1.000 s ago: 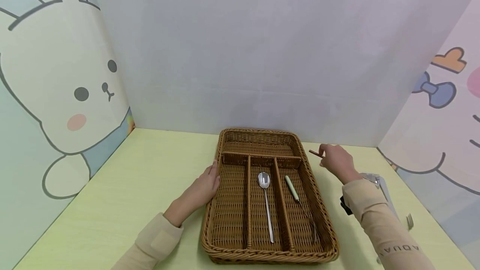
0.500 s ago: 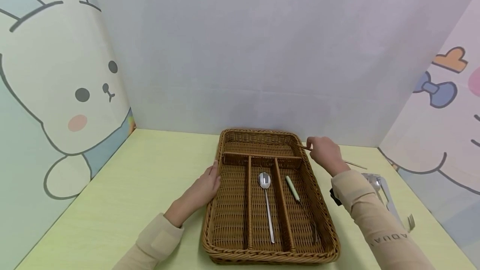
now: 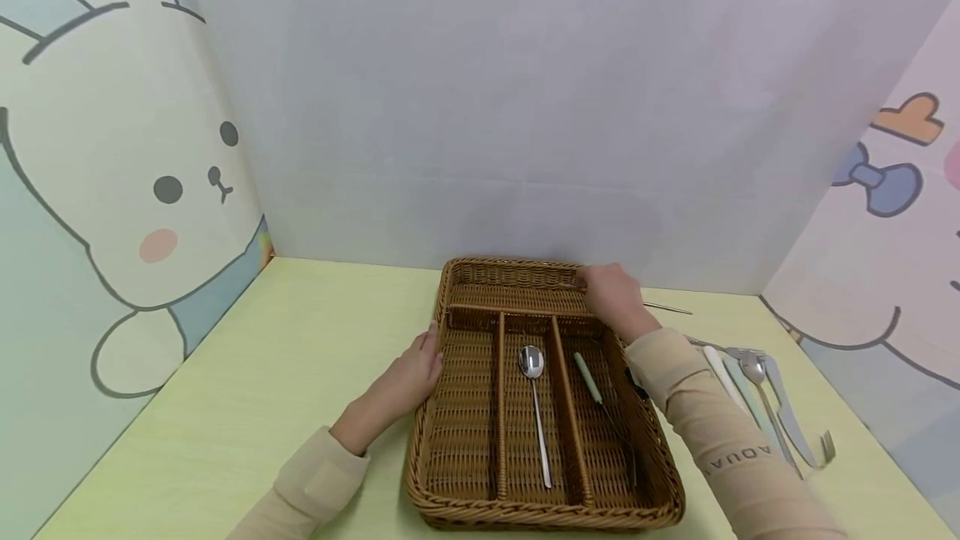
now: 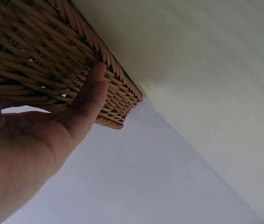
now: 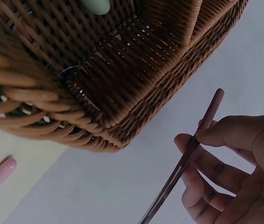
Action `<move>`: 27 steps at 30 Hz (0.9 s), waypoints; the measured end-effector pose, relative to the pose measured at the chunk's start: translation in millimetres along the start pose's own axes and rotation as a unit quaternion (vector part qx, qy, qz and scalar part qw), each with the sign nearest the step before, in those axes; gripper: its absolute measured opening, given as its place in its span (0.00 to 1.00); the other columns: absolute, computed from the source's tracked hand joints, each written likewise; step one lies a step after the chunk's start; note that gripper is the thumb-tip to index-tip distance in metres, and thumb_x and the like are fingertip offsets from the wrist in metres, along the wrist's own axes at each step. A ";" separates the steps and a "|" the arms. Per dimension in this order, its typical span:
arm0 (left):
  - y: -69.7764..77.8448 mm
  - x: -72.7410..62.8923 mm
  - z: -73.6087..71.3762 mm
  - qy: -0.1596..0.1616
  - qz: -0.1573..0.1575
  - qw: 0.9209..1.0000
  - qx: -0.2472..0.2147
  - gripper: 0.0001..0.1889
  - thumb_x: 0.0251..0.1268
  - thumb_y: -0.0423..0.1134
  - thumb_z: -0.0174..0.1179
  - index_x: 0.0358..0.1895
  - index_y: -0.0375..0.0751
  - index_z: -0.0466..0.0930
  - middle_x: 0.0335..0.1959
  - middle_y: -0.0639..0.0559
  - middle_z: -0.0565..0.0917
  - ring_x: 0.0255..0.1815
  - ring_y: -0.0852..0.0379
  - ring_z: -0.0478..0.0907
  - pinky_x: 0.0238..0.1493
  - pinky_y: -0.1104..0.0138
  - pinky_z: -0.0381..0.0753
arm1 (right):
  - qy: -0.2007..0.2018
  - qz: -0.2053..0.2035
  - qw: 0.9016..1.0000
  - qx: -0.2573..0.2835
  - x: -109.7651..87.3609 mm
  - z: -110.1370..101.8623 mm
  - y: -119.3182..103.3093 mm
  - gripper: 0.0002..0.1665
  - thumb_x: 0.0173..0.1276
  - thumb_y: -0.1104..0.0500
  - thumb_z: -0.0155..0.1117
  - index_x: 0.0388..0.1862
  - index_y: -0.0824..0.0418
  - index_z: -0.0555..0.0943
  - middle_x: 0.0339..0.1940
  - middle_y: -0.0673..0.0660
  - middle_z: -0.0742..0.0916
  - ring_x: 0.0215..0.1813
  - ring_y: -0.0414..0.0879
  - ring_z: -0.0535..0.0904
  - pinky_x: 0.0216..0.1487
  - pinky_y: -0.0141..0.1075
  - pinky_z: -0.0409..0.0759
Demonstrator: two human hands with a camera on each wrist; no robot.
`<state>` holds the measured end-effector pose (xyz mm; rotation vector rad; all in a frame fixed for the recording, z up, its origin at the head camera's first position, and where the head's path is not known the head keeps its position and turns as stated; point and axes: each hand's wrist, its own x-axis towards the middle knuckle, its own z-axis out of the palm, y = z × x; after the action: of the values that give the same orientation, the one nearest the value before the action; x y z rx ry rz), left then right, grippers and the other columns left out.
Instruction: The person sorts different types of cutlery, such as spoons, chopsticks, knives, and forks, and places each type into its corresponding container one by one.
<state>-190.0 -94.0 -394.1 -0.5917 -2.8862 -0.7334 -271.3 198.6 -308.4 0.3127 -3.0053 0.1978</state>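
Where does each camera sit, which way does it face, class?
Head: worn on the head, faces forward and down at the wicker basket; left hand, right hand, sleeves show.
Left wrist: worn there, faces the basket's outer side; left hand shows.
Right wrist: worn there, faces the brown-handled utensil; right hand shows.
Wrist views share the basket.

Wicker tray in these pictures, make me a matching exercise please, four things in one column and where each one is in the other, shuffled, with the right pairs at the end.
Things
1. spoon
2. green-handled utensil
3. left hand
4. dark-handled utensil

Places
A. pinched by the right hand
B. in the middle long compartment
C. against the left side of the wicker tray
D. in the right long compartment

Pairs: 1-B, 2-D, 3-C, 4-A
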 end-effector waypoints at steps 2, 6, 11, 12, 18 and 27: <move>0.1 0.1 0.0 0.001 0.001 1.000 -0.002 0.28 0.70 0.34 0.42 0.66 0.19 0.49 0.60 0.24 0.65 0.55 0.34 0.72 0.48 0.52 0.79 | 0.006 -0.005 1.000 -0.002 2.6 3.8 -4.3 0.19 0.61 0.74 0.47 0.41 0.59 0.82 0.37 0.61 0.86 0.26 0.48 0.75 0.14 0.31 0.61; 0.3 0.1 -0.2 0.002 0.001 1.000 -0.004 0.28 0.70 0.34 0.43 0.66 0.19 0.50 0.60 0.24 0.65 0.54 0.34 0.72 0.49 0.52 0.78 | 0.012 -0.020 1.000 -0.013 7.5 10.0 -14.0 0.19 0.61 0.75 0.48 0.39 0.58 0.83 0.37 0.59 0.86 0.32 0.52 0.79 0.15 0.32 0.67; 0.5 0.3 -0.3 0.001 -0.004 1.000 -0.011 0.28 0.70 0.35 0.42 0.66 0.19 0.49 0.60 0.24 0.65 0.54 0.34 0.72 0.50 0.51 0.78 | 0.007 -0.042 0.998 -0.038 11.8 15.6 -28.1 0.17 0.61 0.74 0.53 0.40 0.58 0.83 0.36 0.56 0.86 0.34 0.51 0.80 0.25 0.39 0.79; 0.5 0.2 -0.2 0.001 -0.005 1.000 -0.012 0.28 0.70 0.35 0.42 0.66 0.19 0.49 0.60 0.24 0.65 0.54 0.34 0.72 0.50 0.51 0.78 | 0.005 -0.046 0.998 -0.041 12.4 16.5 -30.7 0.16 0.62 0.73 0.53 0.40 0.58 0.83 0.37 0.56 0.86 0.34 0.50 0.81 0.27 0.40 0.80; 2.0 0.3 -0.7 0.000 -0.009 1.000 -0.014 0.28 0.70 0.34 0.43 0.66 0.20 0.49 0.60 0.24 0.65 0.54 0.33 0.72 0.50 0.51 0.78 | -0.011 -0.057 0.998 -0.026 17.0 23.4 -41.0 0.16 0.62 0.73 0.54 0.43 0.59 0.82 0.38 0.59 0.85 0.32 0.50 0.80 0.24 0.37 0.78; 1.6 -0.1 0.0 0.008 -0.004 1.000 -0.015 0.28 0.70 0.34 0.43 0.66 0.19 0.50 0.60 0.24 0.65 0.55 0.33 0.71 0.49 0.52 0.78 | -0.007 -0.088 0.996 -0.011 25.0 37.9 -45.1 0.18 0.61 0.75 0.53 0.42 0.58 0.82 0.40 0.57 0.86 0.36 0.50 0.81 0.22 0.34 0.76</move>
<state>-189.3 -92.7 -393.4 -0.5759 -2.8698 -0.7804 -289.8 144.6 -337.3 0.5755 -2.9702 0.1453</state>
